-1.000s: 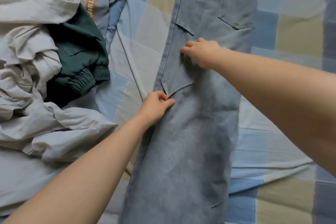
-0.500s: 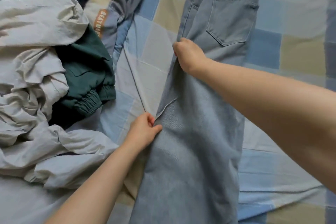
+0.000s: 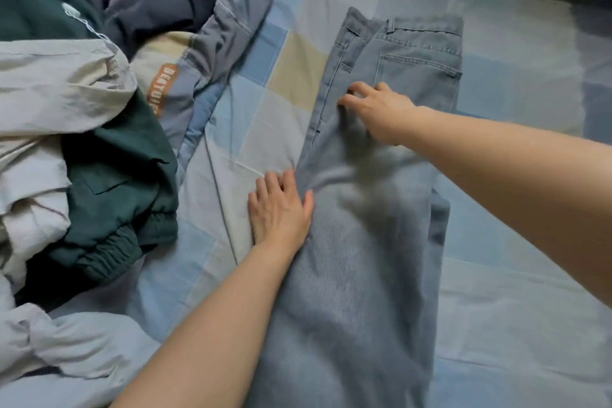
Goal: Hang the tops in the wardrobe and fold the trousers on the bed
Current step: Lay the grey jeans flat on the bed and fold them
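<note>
**Denim flat under two hands**

Denim jeans (image 3: 364, 258), folded leg on leg, lie lengthwise on the checked sheet (image 3: 291, 76), waistband far from the camera. Left hand (image 3: 278, 212) lies flat at the jeans' left edge, fingers straight and slightly spread, thumb on the denim, the other fingers on the sheet. Right hand (image 3: 381, 113) rests near the back pocket, fingers spread and bent, tips touching the cloth, gripping nothing. Left of the jeans, past a strip of bare sheet, a green top (image 3: 109, 182) and pale clothes (image 3: 43, 99) lie heaped; right, open sheet.
</note>
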{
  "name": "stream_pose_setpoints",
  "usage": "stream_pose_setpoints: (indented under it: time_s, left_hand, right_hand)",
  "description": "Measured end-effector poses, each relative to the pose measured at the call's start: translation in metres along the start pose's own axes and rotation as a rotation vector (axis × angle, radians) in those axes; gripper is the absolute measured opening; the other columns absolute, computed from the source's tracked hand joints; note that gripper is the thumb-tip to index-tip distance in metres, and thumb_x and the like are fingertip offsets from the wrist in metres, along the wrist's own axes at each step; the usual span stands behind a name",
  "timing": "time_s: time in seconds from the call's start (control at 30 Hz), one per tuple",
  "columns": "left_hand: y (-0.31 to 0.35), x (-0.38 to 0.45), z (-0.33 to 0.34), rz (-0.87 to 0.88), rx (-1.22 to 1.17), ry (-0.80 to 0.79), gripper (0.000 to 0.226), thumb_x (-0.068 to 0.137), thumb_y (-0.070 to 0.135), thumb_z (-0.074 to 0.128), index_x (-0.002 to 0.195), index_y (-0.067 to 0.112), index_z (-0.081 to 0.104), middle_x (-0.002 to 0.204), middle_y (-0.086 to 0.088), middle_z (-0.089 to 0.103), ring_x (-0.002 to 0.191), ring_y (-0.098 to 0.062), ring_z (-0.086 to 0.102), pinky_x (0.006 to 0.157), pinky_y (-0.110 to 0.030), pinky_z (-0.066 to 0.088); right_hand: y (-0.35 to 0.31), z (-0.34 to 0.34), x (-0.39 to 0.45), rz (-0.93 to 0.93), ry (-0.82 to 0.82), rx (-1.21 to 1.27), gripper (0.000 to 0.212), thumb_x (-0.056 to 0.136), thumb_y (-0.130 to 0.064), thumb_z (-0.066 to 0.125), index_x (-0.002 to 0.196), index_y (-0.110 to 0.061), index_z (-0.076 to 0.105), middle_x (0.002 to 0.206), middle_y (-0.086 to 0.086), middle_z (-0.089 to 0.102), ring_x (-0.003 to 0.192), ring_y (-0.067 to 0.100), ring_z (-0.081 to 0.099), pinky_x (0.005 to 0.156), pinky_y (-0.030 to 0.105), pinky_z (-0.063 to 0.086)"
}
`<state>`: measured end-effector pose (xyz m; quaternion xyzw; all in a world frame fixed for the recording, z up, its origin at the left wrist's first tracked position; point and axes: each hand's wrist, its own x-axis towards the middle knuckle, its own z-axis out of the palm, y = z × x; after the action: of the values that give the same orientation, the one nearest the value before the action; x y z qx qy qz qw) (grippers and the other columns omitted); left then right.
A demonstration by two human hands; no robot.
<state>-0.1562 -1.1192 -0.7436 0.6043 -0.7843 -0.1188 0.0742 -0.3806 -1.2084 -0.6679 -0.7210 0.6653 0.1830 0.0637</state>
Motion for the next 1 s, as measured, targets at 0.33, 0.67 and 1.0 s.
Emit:
stream_pose_setpoints:
  time_s: [0.33, 0.67, 1.0]
  left_hand:
    - [-0.012, 0.021, 0.026, 0.108, -0.048, 0.203, 0.041, 0.085, 0.042, 0.049, 0.111, 0.013, 0.059, 0.111, -0.005, 0.059, 0.099, -0.025, 0.051, 0.085, -0.041, 0.038]
    - [-0.016, 0.026, 0.029, 0.143, -0.03, 0.124, 0.07, 0.087, 0.044, 0.047, 0.15, 0.016, 0.038, 0.157, -0.003, 0.032, 0.147, -0.021, 0.026, 0.118, -0.054, 0.02]
    - [-0.018, 0.028, 0.03, 0.119, -0.093, 0.16, 0.064, 0.086, 0.04, 0.046, 0.145, 0.014, 0.046, 0.153, 0.001, 0.04, 0.145, -0.017, 0.031, 0.118, -0.049, 0.023]
  right_hand:
    - [0.057, -0.019, 0.089, 0.042, 0.067, -0.296, 0.049, 0.089, -0.004, 0.052, 0.134, -0.015, 0.04, 0.139, 0.01, 0.043, 0.122, 0.037, 0.038, 0.083, 0.043, 0.041]
    - [0.071, -0.074, 0.115, 0.239, 0.334, -0.369, 0.031, 0.079, 0.009, 0.055, 0.11, 0.003, 0.055, 0.123, 0.028, 0.039, 0.105, 0.052, 0.048, 0.071, 0.044, 0.034]
    - [0.047, -0.056, 0.161, 0.104, 0.326, 0.043, 0.052, 0.081, 0.015, 0.048, 0.131, 0.002, 0.039, 0.132, 0.026, 0.036, 0.105, 0.048, 0.05, 0.069, 0.049, 0.039]
